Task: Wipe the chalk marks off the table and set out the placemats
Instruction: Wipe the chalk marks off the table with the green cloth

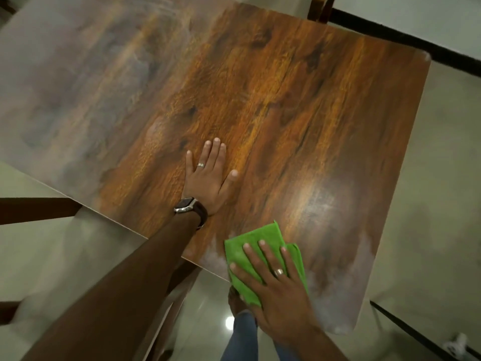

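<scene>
Grip: I am pressing my right hand [273,277] flat, fingers straight and spread, onto the folded green cloth [263,256]; nothing is curled round it, the palm is simply pinning it down at the table's near edge.

Support: I am resting my left hand [210,175] open, palm down, on bare wood near the middle of the table [286,105], holding nothing. A watch [191,208] is sitting on that wrist.

Chalk, remaining: a pale haze [346,277] is showing along the near edge, touching the cloth on both sides and running toward the near right corner; a small patch [426,56] is clinging to the far right corner. The left part of the top [52,95] is looking grey and smeared, though blur and glare are making it hard to tell chalk from reflection.

Chalk, cleared: the central band is reading as clean brown grain.

Placemats: none in view.

Progress, my estimate: wiping is partly done, edges and possibly the left side are outstanding, and laying mats is not yet begun.
</scene>
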